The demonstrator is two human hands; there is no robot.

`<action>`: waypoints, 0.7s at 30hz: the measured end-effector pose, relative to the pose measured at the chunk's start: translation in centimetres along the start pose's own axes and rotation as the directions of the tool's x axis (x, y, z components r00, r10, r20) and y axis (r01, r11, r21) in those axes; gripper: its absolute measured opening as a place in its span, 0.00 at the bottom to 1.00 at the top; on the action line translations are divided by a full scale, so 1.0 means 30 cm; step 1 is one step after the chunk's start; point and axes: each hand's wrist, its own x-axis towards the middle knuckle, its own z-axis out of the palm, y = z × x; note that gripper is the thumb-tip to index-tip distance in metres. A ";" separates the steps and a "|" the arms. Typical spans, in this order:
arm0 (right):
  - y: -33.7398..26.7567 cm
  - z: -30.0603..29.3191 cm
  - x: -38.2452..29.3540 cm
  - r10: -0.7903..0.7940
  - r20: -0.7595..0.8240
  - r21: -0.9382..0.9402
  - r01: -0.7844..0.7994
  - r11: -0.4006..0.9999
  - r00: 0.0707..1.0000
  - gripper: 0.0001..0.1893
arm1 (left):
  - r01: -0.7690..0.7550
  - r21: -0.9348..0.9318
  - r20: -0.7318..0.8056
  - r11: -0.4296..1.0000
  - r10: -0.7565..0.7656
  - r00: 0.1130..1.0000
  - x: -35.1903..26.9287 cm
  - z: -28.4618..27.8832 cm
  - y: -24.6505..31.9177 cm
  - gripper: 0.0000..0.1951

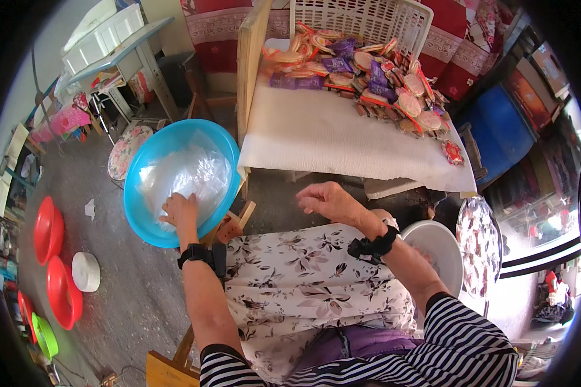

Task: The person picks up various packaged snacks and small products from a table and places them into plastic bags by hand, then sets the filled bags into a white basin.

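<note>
A light-blue plastic basin (134, 213) stands to my left, with a pile of clear plastic bags (193, 169) in it. My left hand (180, 211) reaches over its near rim and rests at the bags, thumb and fingers apart; its fingertips partly hide what they touch. Above my lap, before the table's front edge, hangs my right hand (322, 197). Its fingers are curled together and nothing shows in them. Packaged snacks (368, 77), some in clear and red wrapping and some in purple, lie heaped on the white-covered table (310, 130).
Behind the heap a white plastic crate (363, 19) stands tipped. A wooden board (250, 63) edges the table's left side. By my right knee is a white bucket (452, 251). One single red packet (452, 152) lies near the table's right corner. Red basins (49, 232) stand on the floor.
</note>
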 end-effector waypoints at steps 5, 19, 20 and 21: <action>0.040 0.004 -0.021 0.020 -0.002 0.040 -0.020 0.999 1.000 0.13 | 0.000 0.077 0.175 0.997 -0.014 0.984 0.008 0.021 -0.003 0.11; -0.040 -0.030 -0.039 -0.008 -0.002 0.030 0.008 1.000 1.000 0.13 | -0.153 -0.571 -0.246 0.806 0.010 0.969 -0.023 -0.005 0.042 0.06; -0.053 -0.026 -0.028 -0.036 0.008 0.011 0.036 0.999 0.999 0.13 | -0.162 -0.568 -0.251 0.807 0.017 0.968 -0.024 -0.007 0.034 0.06; -0.036 -0.040 -0.017 -0.025 -0.013 0.013 0.025 1.000 1.000 0.13 | -0.006 -0.873 0.026 0.488 0.058 0.998 -0.053 -0.051 0.083 0.07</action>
